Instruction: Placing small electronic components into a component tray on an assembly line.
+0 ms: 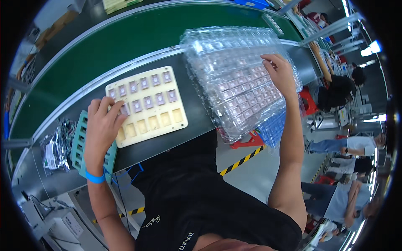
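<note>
Head view shows the left hand (104, 119) loosely curled, fingertips at a pinkish rectangular part (125, 110) in the cream tray (146, 92) on the dark counter (199, 115); the right hand (279, 74), half curled, is over clear blister trays (201, 51). Whether either grips anything, I cannot tell.

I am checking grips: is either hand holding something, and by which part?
It cannot be told: the left hand is at a small piece in the cream tray, the right hand over clear trays; both grips unclear.
</note>
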`<state>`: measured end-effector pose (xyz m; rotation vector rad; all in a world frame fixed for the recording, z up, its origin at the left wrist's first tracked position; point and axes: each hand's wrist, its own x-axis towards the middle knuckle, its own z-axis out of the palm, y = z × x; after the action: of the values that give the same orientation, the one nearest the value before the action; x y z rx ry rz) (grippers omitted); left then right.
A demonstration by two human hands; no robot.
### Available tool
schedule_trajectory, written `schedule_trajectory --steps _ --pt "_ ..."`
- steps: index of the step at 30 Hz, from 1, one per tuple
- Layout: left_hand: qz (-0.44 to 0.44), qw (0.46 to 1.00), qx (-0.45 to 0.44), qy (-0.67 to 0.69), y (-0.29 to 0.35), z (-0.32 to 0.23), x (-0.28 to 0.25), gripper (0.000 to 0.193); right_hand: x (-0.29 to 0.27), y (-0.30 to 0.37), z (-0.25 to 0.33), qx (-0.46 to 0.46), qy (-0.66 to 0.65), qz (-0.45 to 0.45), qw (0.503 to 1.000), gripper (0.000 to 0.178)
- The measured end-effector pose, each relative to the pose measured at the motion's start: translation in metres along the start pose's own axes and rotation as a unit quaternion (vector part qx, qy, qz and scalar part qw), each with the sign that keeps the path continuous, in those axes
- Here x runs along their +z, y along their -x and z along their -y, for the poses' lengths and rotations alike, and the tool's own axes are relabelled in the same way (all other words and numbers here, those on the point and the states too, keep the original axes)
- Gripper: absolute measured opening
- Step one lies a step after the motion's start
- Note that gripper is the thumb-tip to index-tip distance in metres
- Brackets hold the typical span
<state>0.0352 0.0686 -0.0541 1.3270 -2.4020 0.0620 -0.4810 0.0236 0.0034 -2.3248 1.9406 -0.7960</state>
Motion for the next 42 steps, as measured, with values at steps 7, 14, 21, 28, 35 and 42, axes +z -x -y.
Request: schedule_trajectory --steps 7,14,21,28,35,42 --pt "0.056 0.998 0.013 -0.036 -0.010 -0.014 -0.008 0.040 0.003 0.026 -0.056 0.032 -0.012 0.012 0.999 0.020" --pt "0.061 0.995 0.019 -0.073 -0.004 -0.010 -0.003 0.040 0.006 0.025 -0.066 0.021 -0.006 0.024 0.999 0.023" --pt "0.097 0.990 -0.016 -0.102 -0.011 -0.022 -0.010 0.043 0.021 0.023 -0.052 -0.026 -0.036 0.027 0.999 0.022" --pt "0.045 0.994 0.024 0.098 -0.074 -0.098 -0.032 0.034 0.032 -0.002 -0.037 -0.105 -0.021 0.033 0.994 0.015" --pt "0.049 0.974 0.154 0.159 -0.167 -0.168 0.041 0.019 0.055 -0.038 -0.036 -0.136 0.021 0.094 0.986 0.015" --pt "0.076 0.983 0.145 0.081 -0.189 -0.181 0.095 0.012 0.060 -0.044 -0.034 -0.151 0.021 0.101 0.983 0.013"
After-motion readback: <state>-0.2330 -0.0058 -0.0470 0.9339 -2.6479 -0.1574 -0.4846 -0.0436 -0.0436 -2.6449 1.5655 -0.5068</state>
